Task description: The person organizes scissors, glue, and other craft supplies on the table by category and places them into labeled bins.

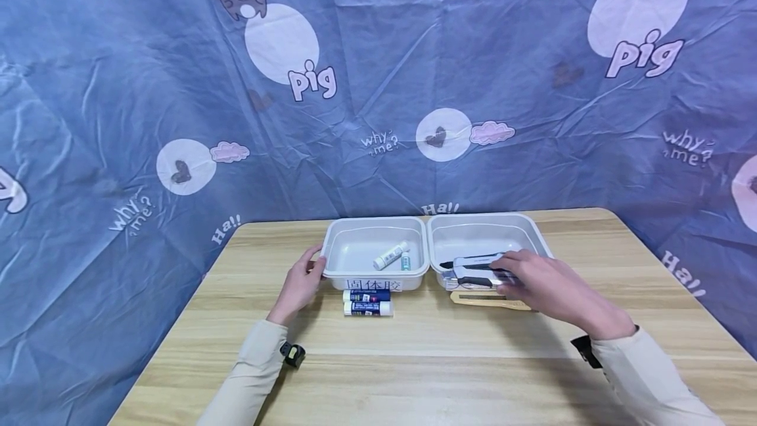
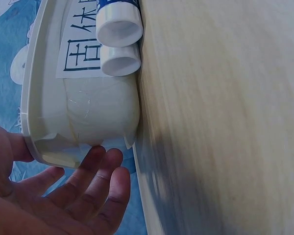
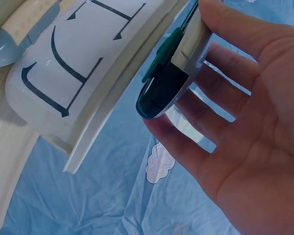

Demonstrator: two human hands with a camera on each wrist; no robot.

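Note:
My left hand [image 1: 300, 284] is at the left end of the left white bin [image 1: 331, 248], thumb at the rim and fingers against the outer side. Two glue sticks [image 1: 390, 255] lie inside that bin, one larger than the other. Over the front edge of the right white bin [image 1: 535, 232], my right hand [image 1: 541, 281] holds a white-and-black utility knife [image 1: 473, 277] between thumb and fingers. Another utility knife [image 1: 476, 260] shows just behind it, overlapping the bin's interior. A yellow utility knife [image 1: 485, 300] lies on the table before this bin.
Two blue-and-white glue sticks [image 1: 368, 308] lie side by side in front of the left bin, under its paper label [image 1: 374, 285]. Both bins stand side by side near the back of the wooden table [image 1: 414, 373]. Behind hangs a blue printed cloth [image 1: 378, 84].

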